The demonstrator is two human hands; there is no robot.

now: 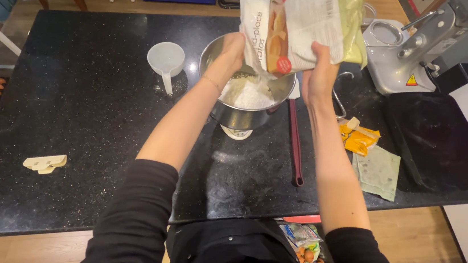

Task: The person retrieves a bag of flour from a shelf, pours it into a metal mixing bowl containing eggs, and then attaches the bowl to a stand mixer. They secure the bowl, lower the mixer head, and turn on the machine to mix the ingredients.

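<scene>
Both hands are gripping a white paper bag (290,25) that is tilting mouth-down over a steel mixing bowl (241,112). The left hand (229,54) is closing on the bag's lower left corner, just above the bowl's rim, its fingers mostly hidden behind the paper. The right hand (319,74) is clamping the bag's right edge, thumb showing on the front. The top of the bag is running out of the picture, so its full shape is cut off. A greenish bag (354,23) is showing behind it, only partly visible; whether the right hand is gripping that too is hard to tell.

White powder (249,96) is lying heaped in the bowl, right under the bag's mouth. The bowl is sitting on a small white scale (236,132), which is almost wholly covered by it. Both are standing on the black speckled worktop (73,133).

A clear measuring scoop (166,62) is lying left of the bowl. A dark red spatula (295,140) is lying just right of it, its head hidden behind the bowl and bag. A yellow wrapper (359,138) is resting near a dark tray (439,140).
</scene>
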